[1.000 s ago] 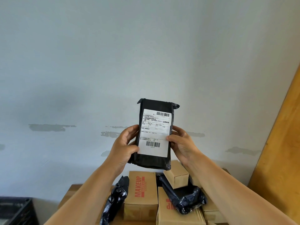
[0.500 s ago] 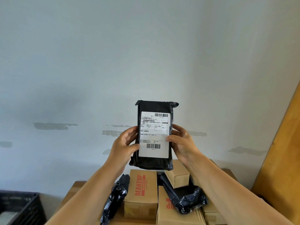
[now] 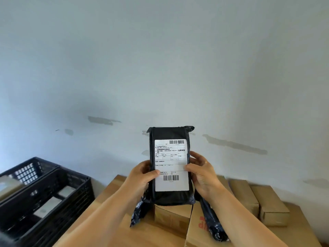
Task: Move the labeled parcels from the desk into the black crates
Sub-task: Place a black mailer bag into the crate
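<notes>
black poly-bag parcel point(image 3: 170, 166) held upright above the desk point(image 3: 106, 193), long axis vertical, label facing the camera. left hand point(image 3: 140, 177) and right hand point(image 3: 201, 172) each grip a side edge. black crates point(image 3: 53, 189) lie down-left, so the left hand is nearer.

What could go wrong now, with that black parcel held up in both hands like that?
The black parcel is soft plastic, pinched at its edges by the left hand and right hand; it might slip and fall onto the cardboard boxes below. The black crates sit off to the left, so swinging over could clip a crate rim.
</notes>
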The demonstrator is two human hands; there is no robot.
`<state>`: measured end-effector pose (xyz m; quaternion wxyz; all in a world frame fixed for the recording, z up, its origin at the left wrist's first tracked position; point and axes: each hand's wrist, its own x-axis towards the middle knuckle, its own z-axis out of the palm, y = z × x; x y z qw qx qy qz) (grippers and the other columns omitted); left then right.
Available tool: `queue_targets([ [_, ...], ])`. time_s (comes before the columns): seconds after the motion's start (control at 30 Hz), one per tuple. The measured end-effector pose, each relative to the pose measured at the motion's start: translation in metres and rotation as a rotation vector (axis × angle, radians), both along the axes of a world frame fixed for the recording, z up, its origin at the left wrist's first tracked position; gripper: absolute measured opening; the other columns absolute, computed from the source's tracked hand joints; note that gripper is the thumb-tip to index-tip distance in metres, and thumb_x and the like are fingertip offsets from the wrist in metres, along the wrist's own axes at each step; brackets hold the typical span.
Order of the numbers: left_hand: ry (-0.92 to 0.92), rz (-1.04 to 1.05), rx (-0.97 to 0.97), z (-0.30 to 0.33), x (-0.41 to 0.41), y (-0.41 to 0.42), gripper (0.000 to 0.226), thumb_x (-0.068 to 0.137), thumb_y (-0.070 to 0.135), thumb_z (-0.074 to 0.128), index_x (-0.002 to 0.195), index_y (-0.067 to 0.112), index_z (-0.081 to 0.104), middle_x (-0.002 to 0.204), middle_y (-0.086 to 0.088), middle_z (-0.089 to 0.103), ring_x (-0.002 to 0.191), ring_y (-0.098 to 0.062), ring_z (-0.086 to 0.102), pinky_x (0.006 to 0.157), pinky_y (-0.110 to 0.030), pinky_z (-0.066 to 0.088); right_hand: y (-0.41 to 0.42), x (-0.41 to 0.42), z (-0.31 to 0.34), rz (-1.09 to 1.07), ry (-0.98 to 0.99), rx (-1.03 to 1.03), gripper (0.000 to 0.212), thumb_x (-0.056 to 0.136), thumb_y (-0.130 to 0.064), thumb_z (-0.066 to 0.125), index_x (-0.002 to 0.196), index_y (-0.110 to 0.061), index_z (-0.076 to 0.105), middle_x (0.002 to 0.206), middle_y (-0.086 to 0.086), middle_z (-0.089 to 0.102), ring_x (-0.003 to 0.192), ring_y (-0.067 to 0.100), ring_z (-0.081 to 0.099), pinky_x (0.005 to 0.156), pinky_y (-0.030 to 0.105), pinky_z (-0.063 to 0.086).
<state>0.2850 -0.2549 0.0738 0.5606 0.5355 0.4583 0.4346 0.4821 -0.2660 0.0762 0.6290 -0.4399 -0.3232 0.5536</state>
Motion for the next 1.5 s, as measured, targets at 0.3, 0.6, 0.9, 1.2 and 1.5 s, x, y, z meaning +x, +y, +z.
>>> queue_targets([
  [0.3, -0.073, 0.182, -0.080, -0.012, -0.101, -0.016, 0.037, 0.086, 0.004, 0.067, 0.118, 0.015, 0.053, 0.103, -0.002, 0.073, 0.091, -0.016, 0.070, 0.070, -0.025, 0.054, 0.012, -0.098, -0.011, 0.192, -0.006, -0.039, 0.047, 0.080, 0.018, 0.059, 0.118, -0.008, 0.059, 0.104, 0.011, 0.072, 0.094, 0.031, 0.070, 0.078, 0.043, 0.059],
  [0.6, -0.151, 0.366, -0.102, -0.030, -0.295, -0.024, 0.038, 0.086, 0.001, 0.067, 0.120, 0.012, 0.053, 0.102, -0.006, 0.072, 0.093, -0.024, 0.070, 0.079, -0.041, 0.057, 0.027, -0.294, -0.018, 0.357, -0.092, -0.005, 0.050, 0.080, 0.018, 0.059, 0.123, -0.007, 0.055, 0.109, 0.012, 0.070, 0.092, 0.026, 0.071, 0.071, 0.033, 0.058],
  [0.9, -0.187, 0.525, -0.157, -0.056, -0.520, -0.032, 0.043, 0.085, 0.005, 0.069, 0.123, 0.010, 0.050, 0.105, -0.006, 0.070, 0.095, -0.022, 0.068, 0.076, -0.036, 0.055, 0.040, -0.530, -0.047, 0.447, -0.204, -0.043, 0.042, 0.082, 0.011, 0.062, 0.119, -0.010, 0.058, 0.103, 0.007, 0.073, 0.093, 0.023, 0.071, 0.081, 0.035, 0.058],
  [1.2, -0.191, 0.645, -0.203, -0.081, -0.646, -0.018, 0.036, 0.084, 0.005, 0.071, 0.114, 0.014, 0.054, 0.101, -0.005, 0.071, 0.093, -0.022, 0.069, 0.082, -0.041, 0.057, 0.076, -0.660, -0.073, 0.543, -0.347, -0.068, 0.037, 0.083, 0.001, 0.068, 0.117, -0.013, 0.060, 0.107, 0.008, 0.072, 0.102, 0.025, 0.068, 0.096, 0.042, 0.053],
  [1.5, -0.117, 0.748, -0.217, -0.086, -0.748, 0.036, 0.035, 0.085, 0.005, 0.068, 0.115, 0.014, 0.050, 0.104, -0.004, 0.068, 0.085, -0.017, 0.067, 0.057, -0.021, 0.051, 0.156, -0.771, -0.106, 0.654, -0.370, -0.075, 0.035, 0.082, -0.006, 0.073, 0.114, -0.014, 0.060, 0.106, 0.007, 0.071, 0.100, 0.022, 0.069, 0.081, 0.030, 0.056],
])
